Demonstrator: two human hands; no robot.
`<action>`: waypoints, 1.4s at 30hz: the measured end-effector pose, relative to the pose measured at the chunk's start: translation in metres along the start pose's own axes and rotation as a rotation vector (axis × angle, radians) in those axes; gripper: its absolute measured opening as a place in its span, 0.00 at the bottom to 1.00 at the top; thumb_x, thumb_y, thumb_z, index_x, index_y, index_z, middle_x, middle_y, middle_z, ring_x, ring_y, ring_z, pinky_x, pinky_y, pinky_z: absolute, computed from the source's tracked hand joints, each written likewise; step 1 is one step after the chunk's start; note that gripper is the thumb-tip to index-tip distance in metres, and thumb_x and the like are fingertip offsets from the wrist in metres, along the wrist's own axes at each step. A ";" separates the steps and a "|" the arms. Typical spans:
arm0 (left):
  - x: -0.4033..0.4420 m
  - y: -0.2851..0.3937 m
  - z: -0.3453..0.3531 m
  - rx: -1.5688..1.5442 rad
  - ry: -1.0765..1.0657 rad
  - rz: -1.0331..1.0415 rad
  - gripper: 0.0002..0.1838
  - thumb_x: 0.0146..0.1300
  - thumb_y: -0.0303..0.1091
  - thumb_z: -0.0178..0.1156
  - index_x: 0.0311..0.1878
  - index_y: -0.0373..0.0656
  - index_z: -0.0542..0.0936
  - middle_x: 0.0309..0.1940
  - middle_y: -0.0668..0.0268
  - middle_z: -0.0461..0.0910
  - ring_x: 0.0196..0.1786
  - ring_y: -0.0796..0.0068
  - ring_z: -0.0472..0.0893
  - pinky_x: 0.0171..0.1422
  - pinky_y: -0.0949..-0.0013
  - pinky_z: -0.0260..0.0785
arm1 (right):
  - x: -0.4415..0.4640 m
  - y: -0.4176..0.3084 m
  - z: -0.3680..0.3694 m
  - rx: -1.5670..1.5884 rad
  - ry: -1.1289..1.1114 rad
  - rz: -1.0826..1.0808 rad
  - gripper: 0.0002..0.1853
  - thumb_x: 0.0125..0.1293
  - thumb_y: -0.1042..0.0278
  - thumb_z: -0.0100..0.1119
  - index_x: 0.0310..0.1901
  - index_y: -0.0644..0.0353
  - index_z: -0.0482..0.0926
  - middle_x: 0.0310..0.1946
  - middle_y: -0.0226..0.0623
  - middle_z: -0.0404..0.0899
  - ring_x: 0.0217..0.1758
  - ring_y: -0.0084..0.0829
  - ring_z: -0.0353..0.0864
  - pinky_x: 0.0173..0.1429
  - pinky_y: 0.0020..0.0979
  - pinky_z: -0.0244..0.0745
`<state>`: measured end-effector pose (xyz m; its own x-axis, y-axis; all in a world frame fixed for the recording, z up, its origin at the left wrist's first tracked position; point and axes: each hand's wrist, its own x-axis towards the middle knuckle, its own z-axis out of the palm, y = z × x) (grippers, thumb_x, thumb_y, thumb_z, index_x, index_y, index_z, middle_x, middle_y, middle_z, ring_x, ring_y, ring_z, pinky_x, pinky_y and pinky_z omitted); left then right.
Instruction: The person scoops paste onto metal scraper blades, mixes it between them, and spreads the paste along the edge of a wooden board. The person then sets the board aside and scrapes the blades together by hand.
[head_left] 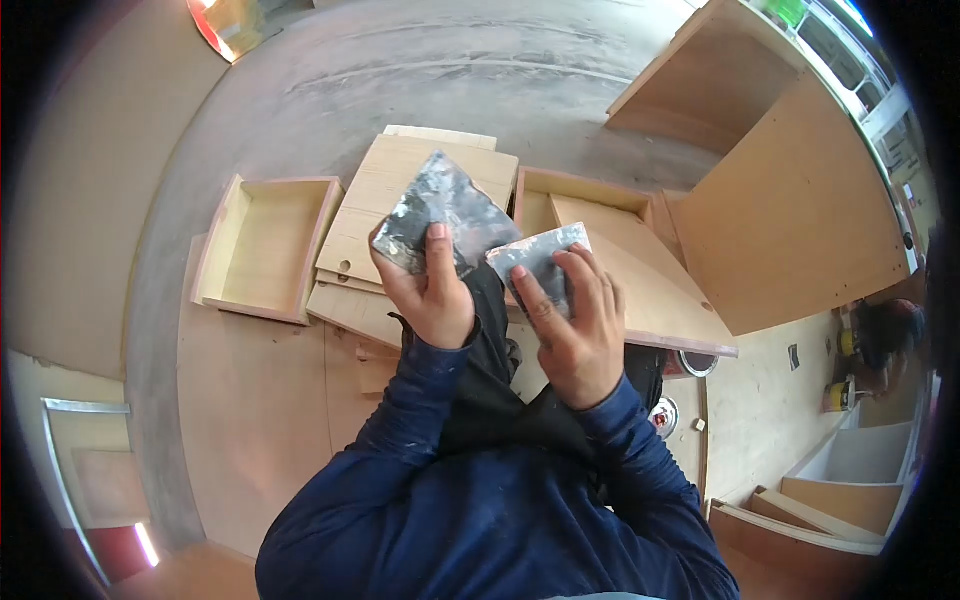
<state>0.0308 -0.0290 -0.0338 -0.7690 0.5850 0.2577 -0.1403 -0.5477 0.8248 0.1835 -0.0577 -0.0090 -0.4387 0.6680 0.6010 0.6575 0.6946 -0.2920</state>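
In my left hand (432,300) is a flat, square-cornered grey plate (455,200), smeared with white and dark patches. My thumb lies across its face and the fingers are hidden underneath. My right hand (583,335) grips a smaller rectangular grey plate (538,252), also stained, with the fingers spread over its top. The two plates are close together, the small one by the right corner of the larger; whether they touch I cannot tell. Both are held above my lap.
Wooden boards (375,185) are stacked ahead. A shallow drawer box (265,245) lies left of them, and another drawer (590,183) sits right, with a board across it. A large open cabinet (790,200) stands at right. By my right leg are a can (692,364) and a tin (663,415).
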 end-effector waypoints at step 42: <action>-0.006 -0.010 -0.046 0.226 -0.294 0.110 0.18 0.64 0.21 0.63 0.55 0.37 0.68 0.45 0.64 0.77 0.45 0.78 0.77 0.54 0.72 0.72 | -0.011 0.040 0.081 0.831 0.332 0.637 0.10 0.71 0.72 0.58 0.51 0.58 0.72 0.39 0.33 0.82 0.36 0.27 0.85 0.38 0.31 0.84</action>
<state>0.0080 -0.0544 -0.0673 -0.5554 0.6945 0.4575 0.0993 -0.4908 0.8656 0.1651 -0.0157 -0.0876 0.1036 0.9494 0.2963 0.0324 0.2946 -0.9551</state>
